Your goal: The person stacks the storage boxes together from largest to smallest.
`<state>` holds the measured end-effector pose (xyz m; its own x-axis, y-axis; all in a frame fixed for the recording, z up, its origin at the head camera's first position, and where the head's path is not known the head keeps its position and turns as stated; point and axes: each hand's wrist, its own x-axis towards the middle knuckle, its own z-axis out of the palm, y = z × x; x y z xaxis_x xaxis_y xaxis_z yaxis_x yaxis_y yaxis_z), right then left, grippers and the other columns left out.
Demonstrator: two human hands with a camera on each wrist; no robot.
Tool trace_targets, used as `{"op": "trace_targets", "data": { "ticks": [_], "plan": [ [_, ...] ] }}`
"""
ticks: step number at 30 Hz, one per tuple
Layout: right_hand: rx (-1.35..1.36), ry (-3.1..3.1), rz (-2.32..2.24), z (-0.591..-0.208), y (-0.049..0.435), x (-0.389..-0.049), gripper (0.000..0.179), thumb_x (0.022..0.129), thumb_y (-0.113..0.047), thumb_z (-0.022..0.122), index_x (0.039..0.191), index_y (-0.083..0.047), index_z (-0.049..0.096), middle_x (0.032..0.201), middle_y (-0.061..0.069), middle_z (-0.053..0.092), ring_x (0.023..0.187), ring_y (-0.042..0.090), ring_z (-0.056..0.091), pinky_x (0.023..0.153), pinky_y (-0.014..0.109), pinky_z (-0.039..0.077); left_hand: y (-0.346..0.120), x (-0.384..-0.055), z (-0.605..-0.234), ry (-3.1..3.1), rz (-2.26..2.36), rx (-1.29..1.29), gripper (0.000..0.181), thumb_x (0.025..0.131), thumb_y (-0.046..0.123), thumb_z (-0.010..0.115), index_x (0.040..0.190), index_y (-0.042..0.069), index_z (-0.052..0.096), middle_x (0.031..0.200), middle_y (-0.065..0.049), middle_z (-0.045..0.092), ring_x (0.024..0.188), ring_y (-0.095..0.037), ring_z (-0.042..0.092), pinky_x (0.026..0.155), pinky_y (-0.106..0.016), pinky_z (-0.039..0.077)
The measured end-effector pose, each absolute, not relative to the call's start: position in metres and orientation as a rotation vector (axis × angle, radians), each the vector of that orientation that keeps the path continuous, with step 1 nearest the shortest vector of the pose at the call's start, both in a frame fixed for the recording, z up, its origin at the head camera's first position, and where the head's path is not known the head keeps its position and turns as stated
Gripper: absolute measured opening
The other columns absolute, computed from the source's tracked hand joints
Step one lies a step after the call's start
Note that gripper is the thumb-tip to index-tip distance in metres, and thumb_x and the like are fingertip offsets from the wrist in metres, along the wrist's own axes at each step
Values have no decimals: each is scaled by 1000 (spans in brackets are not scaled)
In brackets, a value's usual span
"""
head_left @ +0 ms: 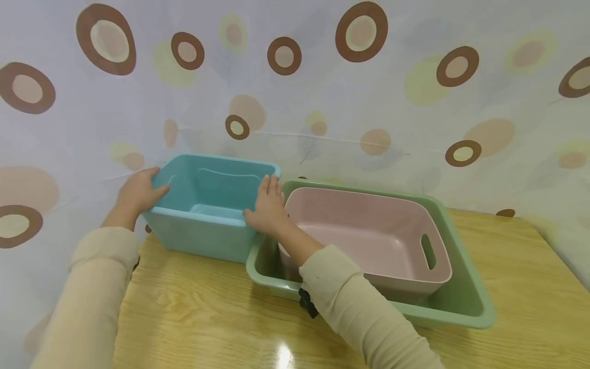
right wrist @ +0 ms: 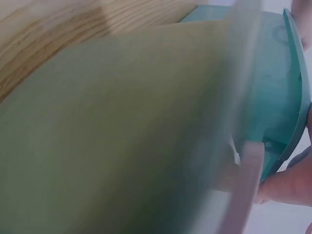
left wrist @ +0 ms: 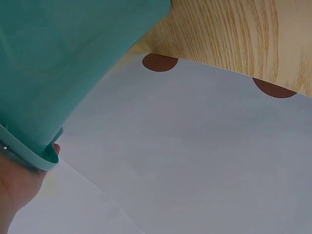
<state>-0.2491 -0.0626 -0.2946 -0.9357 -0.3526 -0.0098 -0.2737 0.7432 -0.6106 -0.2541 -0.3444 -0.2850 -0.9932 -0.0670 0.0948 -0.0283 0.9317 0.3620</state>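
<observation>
A light blue plastic tub (head_left: 203,236) stands at the left of the table, tilted slightly in the head view. My left hand (head_left: 138,192) grips its left rim, thumb on the inner side and fingers outside. At its right rim my right hand (head_left: 269,207) holds on, thumb over the front corner and fingers reaching along the edge. In the left wrist view the tub's wall (left wrist: 73,63) leans above the hand (left wrist: 22,183). The right wrist view shows the hand (right wrist: 292,187) against the blue rim, partly hidden by a blurred green wall (right wrist: 97,136).
A pink basket (head_left: 355,205) with a handle slot sits inside a larger green tub (head_left: 465,277), right beside the blue one. My right forearm crosses over both. Under them is a wooden table (head_left: 198,318); a patterned curtain (head_left: 322,102) hangs behind.
</observation>
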Motion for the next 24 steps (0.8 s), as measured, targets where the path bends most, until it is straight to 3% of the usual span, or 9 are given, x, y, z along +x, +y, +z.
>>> {"op": "trace_targets", "data": {
  "ticks": [10,16,24],
  "plan": [
    [-469,2770,-968,-294,-69,-254,87,82,-8,48,147,1,-8,155,18,-14,143,29,-14,119,41,2,-352,-257,-287,-3048,-581,119,60,93,16,44,138,-17,22,140,-39,26,127,-54,26,106,-61,24],
    [-447,2763,-952,-292,-69,-254,86,81,-8,49,147,3,-5,155,19,-14,144,29,-12,119,40,4,-355,-256,-285,-3034,-688,141,62,81,-1,38,140,-13,22,140,-38,26,127,-54,27,105,-61,25],
    [-385,2739,-1017,-291,-70,-253,86,81,-5,50,147,4,-5,154,19,-15,144,30,-11,119,40,5,-357,-257,-285,-3013,-747,162,68,75,-5,38,141,-10,22,140,-38,26,127,-54,27,104,-61,28]
  ]
}}
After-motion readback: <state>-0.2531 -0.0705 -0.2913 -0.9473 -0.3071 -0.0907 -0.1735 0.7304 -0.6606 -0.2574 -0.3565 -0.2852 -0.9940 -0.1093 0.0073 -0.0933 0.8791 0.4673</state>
